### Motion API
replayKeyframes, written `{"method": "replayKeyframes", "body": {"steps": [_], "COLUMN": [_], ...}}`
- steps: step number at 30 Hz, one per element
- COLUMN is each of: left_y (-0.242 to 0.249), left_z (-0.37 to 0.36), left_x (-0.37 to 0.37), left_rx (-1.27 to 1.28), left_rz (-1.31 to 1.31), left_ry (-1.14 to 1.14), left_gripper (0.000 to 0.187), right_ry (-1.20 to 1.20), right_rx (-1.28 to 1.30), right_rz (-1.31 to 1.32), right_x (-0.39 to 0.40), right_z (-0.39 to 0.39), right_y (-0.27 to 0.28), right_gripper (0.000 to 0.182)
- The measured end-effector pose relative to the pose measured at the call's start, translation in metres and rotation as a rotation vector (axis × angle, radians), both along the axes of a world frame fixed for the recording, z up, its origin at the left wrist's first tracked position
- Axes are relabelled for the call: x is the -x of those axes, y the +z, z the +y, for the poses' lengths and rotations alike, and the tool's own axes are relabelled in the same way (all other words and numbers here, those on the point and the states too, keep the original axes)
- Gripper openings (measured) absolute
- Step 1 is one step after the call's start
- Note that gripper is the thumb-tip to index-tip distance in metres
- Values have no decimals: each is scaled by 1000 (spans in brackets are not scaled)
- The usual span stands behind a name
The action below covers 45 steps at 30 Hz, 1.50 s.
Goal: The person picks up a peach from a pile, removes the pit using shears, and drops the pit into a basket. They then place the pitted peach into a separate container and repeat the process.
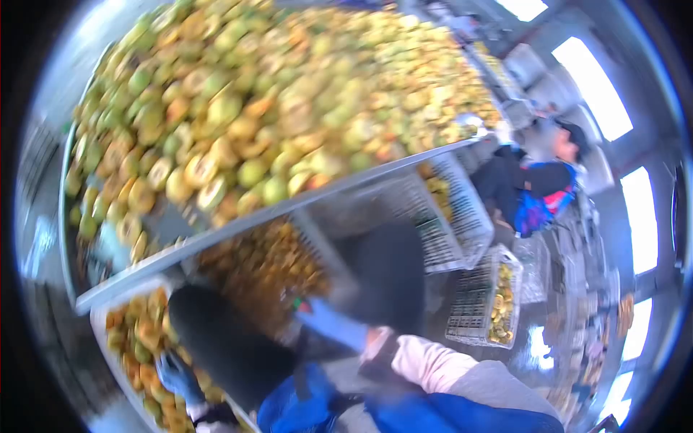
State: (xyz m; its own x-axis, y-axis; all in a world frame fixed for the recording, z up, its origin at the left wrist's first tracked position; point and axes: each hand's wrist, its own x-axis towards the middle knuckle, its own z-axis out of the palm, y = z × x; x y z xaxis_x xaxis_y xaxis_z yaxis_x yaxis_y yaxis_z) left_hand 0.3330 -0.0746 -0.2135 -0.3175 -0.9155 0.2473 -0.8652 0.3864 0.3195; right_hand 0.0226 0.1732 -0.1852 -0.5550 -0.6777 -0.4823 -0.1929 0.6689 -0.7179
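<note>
My left hand (177, 379), in a blue glove, is down in a white crate (101, 328) of halved yellow-orange fruit (148, 332). Its fingers look spread against the fruit, with nothing clearly held. My right hand (333, 323), also blue-gloved, is closed over the space between my knees. From its fingers pokes a small tool (297, 304) with red and green on it, blurred by motion. Below it lies a container of small brownish-orange pieces (278, 252), perhaps pits or scraps. In front, a metal-edged table (289, 204) is heaped with peach-like fruit (253, 123), many pieces cut and hollow.
My dark-clothed knees (216, 339) flank the scrap container under the table edge. White slatted crates (462, 209) stand to the right, and another crate (469, 314) holding fruit sits on the floor. Beyond them a co-worker (538, 180) sits at the same table.
</note>
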Motion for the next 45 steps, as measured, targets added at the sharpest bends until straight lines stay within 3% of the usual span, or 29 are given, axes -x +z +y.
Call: {"method": "replayKeyframes", "body": {"steps": [1, 2, 3, 4, 5, 6, 7, 8, 9, 12, 18, 21, 25, 27, 29, 31, 33, 34, 35, 37, 41, 45], "left_y": [13, 7, 13, 22, 1, -35, -22, -14, -8, 11, -49, -52, -19, -10, -4, -9, -6, -1, 6, 43, 54, 42], "left_z": [-6, -5, -1, 7, 17, 32, 38, 34, 29, 4, -5, -7, -14, -23, -49, -70, -91, -100, -95, -60, 76, 181], "left_x": [0, -9, -9, -7, -12, -31, -25, -18, -17, -5, 30, 32, 27, 22, 14, 10, -5, -13, -25, -42, -88, -111], "left_rx": [19, 95, 131, 9, -202, 23, -22, -72, -121, 40, -2, 7, -234, 60, 99, 68, -23, -130, -39, -136, -395, -281], "left_rz": [46, 29, 38, -165, -538, -218, -218, -163, -91, 132, -96, -78, 69, 181, 155, -62, -12, 62, 167, 335, 143, -104], "left_ry": [16, 36, 52, 1, -23, -102, -52, 45, 130, 276, 359, 372, 420, 446, 308, 111, -32, 20, -21, 3, 16, -1], "left_gripper": [18, 18, 16, 18, 27, 33, 35, 32, 30, 29, 76, 76, 77, 76, 74, 69, 64, 58, 56, 55, 65, 53], "right_ry": [-49, 66, -108, -129, -149, -134, -178, -152, -197, -156, -177, -163, -124, -119, -100, -64, -69, -77, -99, -140, -217, -125], "right_rx": [5, 80, -95, -56, -149, -128, -34, 118, 66, 12, -45, -51, -65, -49, -66, -86, -62, -55, -47, -31, -90, -22], "right_rz": [-90, -81, -161, -40, -21, 39, -91, -213, -381, -358, -354, -347, -334, -360, -371, -370, -350, -344, -345, -345, -371, -415], "right_x": [3, 7, 5, 5, 13, 14, 11, 20, 14, 10, 5, 8, 3, 3, 0, -2, 5, 5, 5, 4, 3, -3], "right_z": [1, 15, 3, 4, 7, 8, -2, 7, 0, -6, -13, -22, -34, -30, -25, -32, -24, -20, -16, -17, -21, -25], "right_y": [10, -16, 8, 2, -13, -14, 1, -27, -7, 3, -11, -6, 8, -2, -3, 1, -11, -14, -15, -12, -10, -11], "right_gripper": [27, 25, 25, 26, 27, 25, 24, 21, 21, 20, 23, 22, 24, 24, 24, 23, 24, 24, 25, 26, 22, 22]}}
